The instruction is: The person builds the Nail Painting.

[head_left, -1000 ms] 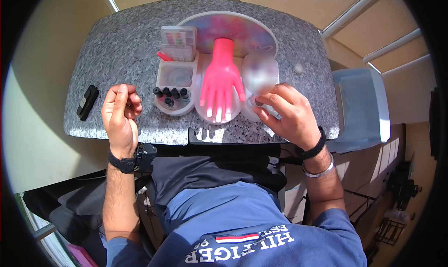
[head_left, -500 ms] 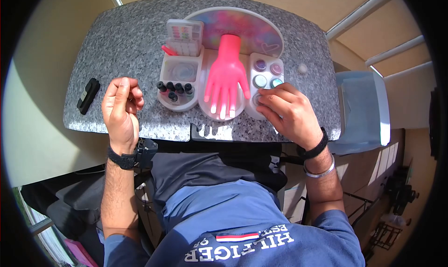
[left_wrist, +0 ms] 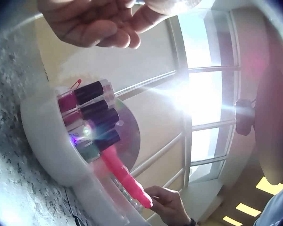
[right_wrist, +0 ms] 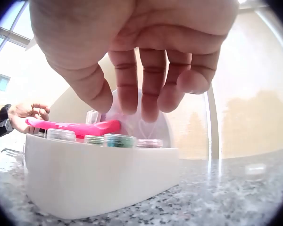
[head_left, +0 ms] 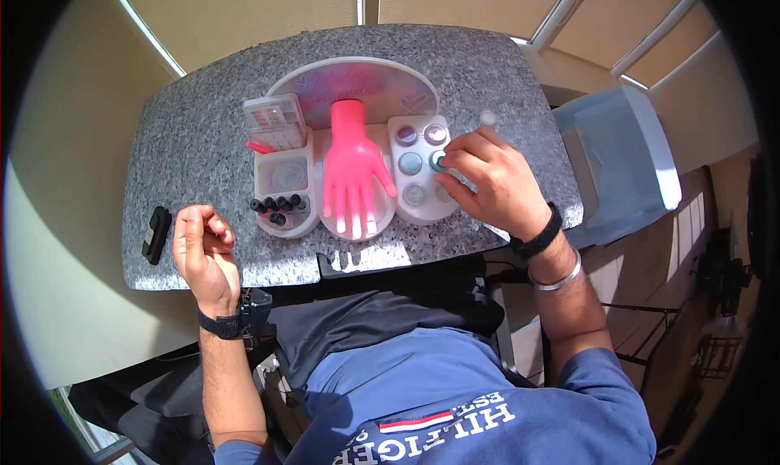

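Observation:
A bright pink model hand (head_left: 351, 160) with white-tipped nails lies on a white stand in the head view. To its right, a white holder (head_left: 431, 213) carries several small round jars. My right hand (head_left: 494, 184) hovers over this holder, thumb and fingertips by a teal jar (head_left: 437, 161). In the right wrist view the fingers (right_wrist: 151, 89) hang loosely above the jars, with nothing between them. My left hand (head_left: 205, 258) is raised left of the stand, fingers loosely curled and holding nothing. Near it, dark-capped nail polish bottles (head_left: 282, 203) stand in the stand's left section.
Behind the model hand rises a rounded colourful backboard (head_left: 390, 87). An upright clear case (head_left: 275, 122) stands at the back left. A black object (head_left: 156, 236) lies on the speckled table (head_left: 195, 115), a small clear round piece (head_left: 487, 119) at the right. Beyond the edge is a pale-blue bin (head_left: 621, 164).
My right hand has shifted from the front jars back to the teal jar. The blurred patch over the jars is gone. The head view has shifted; the left hand keeps its loose curl.

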A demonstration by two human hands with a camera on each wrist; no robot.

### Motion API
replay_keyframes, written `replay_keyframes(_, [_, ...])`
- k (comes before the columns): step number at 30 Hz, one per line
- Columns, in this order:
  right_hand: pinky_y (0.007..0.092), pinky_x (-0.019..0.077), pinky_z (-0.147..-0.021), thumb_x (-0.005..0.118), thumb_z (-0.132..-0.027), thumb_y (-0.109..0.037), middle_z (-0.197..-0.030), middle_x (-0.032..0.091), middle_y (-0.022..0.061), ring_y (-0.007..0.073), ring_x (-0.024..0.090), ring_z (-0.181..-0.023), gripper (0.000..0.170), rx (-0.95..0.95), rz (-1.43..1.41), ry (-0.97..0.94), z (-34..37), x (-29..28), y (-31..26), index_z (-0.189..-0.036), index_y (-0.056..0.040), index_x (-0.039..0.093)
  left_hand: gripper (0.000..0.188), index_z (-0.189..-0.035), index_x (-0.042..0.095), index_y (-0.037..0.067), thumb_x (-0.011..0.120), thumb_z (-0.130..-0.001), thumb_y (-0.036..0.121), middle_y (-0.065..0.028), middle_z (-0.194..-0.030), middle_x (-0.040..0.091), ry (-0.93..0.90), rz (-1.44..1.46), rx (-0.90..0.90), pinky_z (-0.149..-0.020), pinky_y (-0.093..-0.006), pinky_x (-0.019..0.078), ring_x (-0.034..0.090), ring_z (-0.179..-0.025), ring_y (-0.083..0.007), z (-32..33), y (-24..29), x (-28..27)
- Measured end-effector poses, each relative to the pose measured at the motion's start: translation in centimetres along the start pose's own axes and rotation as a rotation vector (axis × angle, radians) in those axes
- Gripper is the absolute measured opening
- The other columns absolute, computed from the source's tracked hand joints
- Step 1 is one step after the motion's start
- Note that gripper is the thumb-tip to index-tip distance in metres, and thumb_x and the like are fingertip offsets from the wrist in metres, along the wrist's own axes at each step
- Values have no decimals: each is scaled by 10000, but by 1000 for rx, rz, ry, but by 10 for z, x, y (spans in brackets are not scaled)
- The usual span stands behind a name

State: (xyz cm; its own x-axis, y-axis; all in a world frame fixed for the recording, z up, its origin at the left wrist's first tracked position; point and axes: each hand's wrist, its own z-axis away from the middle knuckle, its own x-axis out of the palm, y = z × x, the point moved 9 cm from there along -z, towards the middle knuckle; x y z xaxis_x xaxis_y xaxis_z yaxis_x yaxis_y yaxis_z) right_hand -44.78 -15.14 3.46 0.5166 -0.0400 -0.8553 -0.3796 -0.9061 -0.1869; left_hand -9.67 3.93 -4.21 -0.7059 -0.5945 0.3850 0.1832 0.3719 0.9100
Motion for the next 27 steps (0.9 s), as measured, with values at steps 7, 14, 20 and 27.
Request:
replay_keyframes(7, [490,566,-955,843,-883,-144,-1195,709,173,397,664,-1119,521,327,238,107,30,-12,103,-1355,-44,645,238,-1091,695,63,628,-1152,283,-14,-875,627,1,-23,-64,-698,-269,466,556,-777,-96,0,-12,-2])
replay_keyframes(14, [502,529,-1093,819,-868,-95,-1423,654,181,415,624,-1254,650,359,250,-48,41,10,131,-1479,-87,597,242,-1088,677,68,631,-1148,297,-22,-849,637,2,-65,-57,-661,-248,455,564,-727,-106,1,-14,0])
replay_keyframes(20, [479,545,-1085,694,-888,15,-1487,664,147,408,636,-1248,494,325,227,-135,44,40,136,-1360,-126,720,239,-1086,669,69,635,-1144,298,-24,-851,640,6,-80,-40,-660,-246,462,574,-736,-102,3,-15,-1])
replay_keyframes(27, [485,572,-1001,678,-884,35,-1228,714,139,392,669,-1147,356,371,133,-185,44,44,136,-1213,-78,756,230,-1072,663,77,650,-1136,297,-20,-848,630,37,-85,-59,-658,-258,461,568,-741,-100,4,-18,-3])
